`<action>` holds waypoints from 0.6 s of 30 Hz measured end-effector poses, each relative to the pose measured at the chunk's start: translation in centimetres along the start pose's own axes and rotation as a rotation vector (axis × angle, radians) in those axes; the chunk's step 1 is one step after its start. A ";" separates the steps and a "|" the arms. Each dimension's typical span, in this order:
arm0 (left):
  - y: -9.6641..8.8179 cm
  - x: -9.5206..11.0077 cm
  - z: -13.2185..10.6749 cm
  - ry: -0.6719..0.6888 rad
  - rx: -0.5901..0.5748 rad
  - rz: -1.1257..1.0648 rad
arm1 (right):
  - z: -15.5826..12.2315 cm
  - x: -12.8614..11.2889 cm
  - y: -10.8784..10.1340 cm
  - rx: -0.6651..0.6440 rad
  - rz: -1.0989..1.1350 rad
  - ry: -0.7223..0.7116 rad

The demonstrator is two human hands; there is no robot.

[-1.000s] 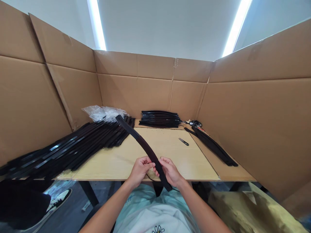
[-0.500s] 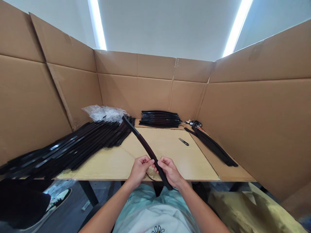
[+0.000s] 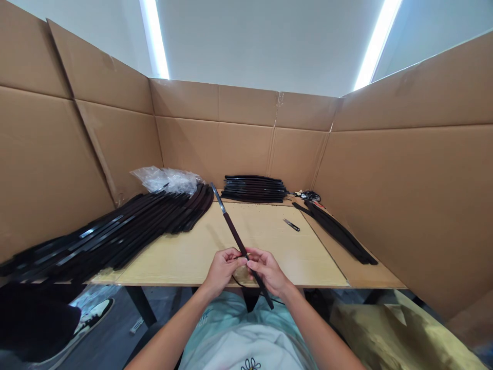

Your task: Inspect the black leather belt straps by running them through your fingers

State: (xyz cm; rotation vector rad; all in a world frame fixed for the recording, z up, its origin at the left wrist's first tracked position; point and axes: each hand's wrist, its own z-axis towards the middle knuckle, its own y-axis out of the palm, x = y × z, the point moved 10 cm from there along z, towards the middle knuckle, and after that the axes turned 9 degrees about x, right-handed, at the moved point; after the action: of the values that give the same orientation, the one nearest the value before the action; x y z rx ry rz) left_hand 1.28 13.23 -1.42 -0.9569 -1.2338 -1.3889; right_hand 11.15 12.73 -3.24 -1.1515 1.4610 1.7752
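Head view: strip (image 3: 234, 231) was partly hidden where gripped; cord (image 3: 238, 282) showed only in bits. Left hand (image 3: 222, 268) and right hand (image 3: 267, 268) were both pinched closed on the strip, close together over the near edge of the bench (image 3: 308, 257), strip slanting away up-left. Pile (image 3: 127, 231) and bag (image 3: 167, 180) sat left, stack (image 3: 252, 188) at back, snips (image 3: 291, 225) right of strip.
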 end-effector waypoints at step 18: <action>1.4 -0.1 -0.6 -0.024 -0.124 -0.057 | 0.1 0.4 -0.4 0.040 -0.088 0.011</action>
State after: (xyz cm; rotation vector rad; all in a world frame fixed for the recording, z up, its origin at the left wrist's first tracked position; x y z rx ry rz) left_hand 2.72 12.73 -1.39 -1.0325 -1.2120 -1.5178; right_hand 11.24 12.92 -3.72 -1.1881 1.4239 1.6750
